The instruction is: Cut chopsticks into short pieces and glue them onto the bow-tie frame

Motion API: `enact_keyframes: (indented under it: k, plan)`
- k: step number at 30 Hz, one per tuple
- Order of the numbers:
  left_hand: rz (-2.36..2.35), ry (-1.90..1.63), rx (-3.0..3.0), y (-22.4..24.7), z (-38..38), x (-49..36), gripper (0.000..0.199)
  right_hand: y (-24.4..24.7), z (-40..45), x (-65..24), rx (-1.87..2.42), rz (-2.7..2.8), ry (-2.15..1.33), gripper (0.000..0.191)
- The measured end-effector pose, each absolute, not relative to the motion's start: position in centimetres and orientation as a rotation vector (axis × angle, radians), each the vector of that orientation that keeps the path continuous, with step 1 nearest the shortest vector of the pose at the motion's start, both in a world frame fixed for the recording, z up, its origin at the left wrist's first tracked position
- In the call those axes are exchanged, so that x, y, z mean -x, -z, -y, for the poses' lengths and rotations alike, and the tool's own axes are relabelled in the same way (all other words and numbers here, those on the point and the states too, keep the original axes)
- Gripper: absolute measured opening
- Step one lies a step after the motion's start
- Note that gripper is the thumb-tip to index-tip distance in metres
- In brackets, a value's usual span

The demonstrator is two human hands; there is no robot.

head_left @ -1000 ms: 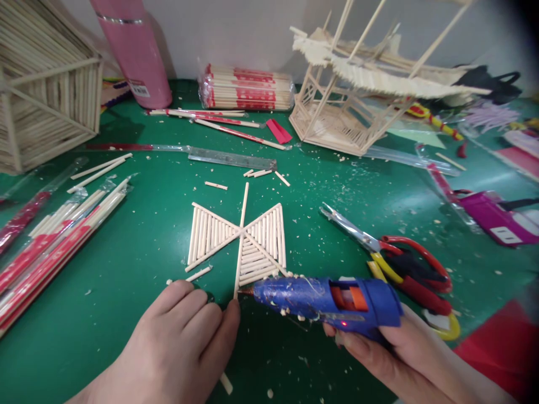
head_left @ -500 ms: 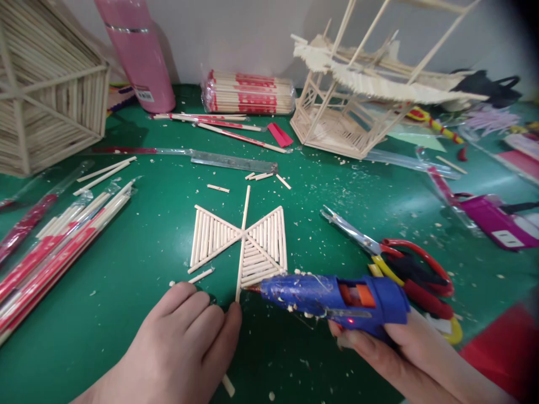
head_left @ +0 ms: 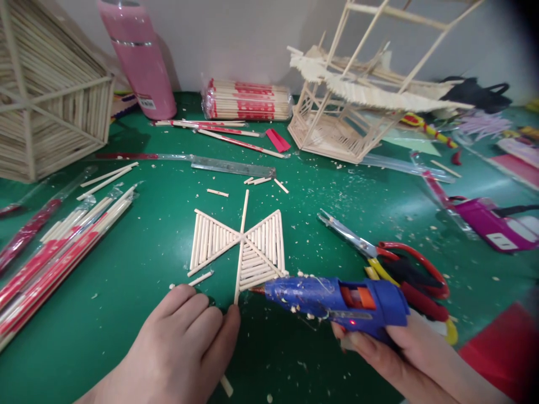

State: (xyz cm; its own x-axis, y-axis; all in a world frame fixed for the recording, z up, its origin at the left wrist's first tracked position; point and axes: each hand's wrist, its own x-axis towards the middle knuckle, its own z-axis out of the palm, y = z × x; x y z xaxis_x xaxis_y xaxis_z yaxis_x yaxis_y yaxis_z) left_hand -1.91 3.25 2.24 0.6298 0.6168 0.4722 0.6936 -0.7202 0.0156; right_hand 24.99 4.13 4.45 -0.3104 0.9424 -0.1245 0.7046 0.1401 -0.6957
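Note:
On the green table lies a flat star-shaped frame of thin wooden sticks (head_left: 217, 238), with three wedges filled by short parallel sticks. My left hand (head_left: 185, 336) is closed, its thumb side at the near end of the frame's long upright stick (head_left: 238, 280). My right hand (head_left: 400, 350) grips a blue hot glue gun (head_left: 311, 297) with a small red light on. The gun's nozzle points left, close beside the lower wedge's outer edge and that stick. A short cut stick (head_left: 201, 278) lies just beyond my left knuckles.
Scissors (head_left: 370, 252) lie at the right, behind the glue gun. Wrapped stick bundles (head_left: 71, 252) are at the left. At the back stand a pink bottle (head_left: 141, 67), a packed stick bundle (head_left: 250, 101) and a stick pavilion model (head_left: 332, 129). A stick-built polygonal panel (head_left: 63, 118) stands far left.
The glue gun's nozzle has shifted slightly right, away from the upright stick. The whole view has tilted a little; my left hand stays at the stick's end.

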Motion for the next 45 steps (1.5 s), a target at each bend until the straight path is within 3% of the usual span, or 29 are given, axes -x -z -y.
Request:
enact_keyframes:
  k: [7, 24, 45]
  plan:
    - [1.048, 0.614, 2.725, -1.8, -3.1, 2.3, 0.020, -4.4, -4.3, -25.5, 1.529, 2.087, -1.044, 0.035]
    - [0.968, 0.570, 2.734, -1.2, -3.2, 2.9, 0.023, -4.5, -3.8, -27.2, 1.558, 2.263, -0.923, 0.016]
    - [1.078, 0.580, 2.757, -1.4, -2.7, 2.8, 0.025, -4.8, -3.6, -27.6, 1.603, 2.192, -0.840, 0.017]
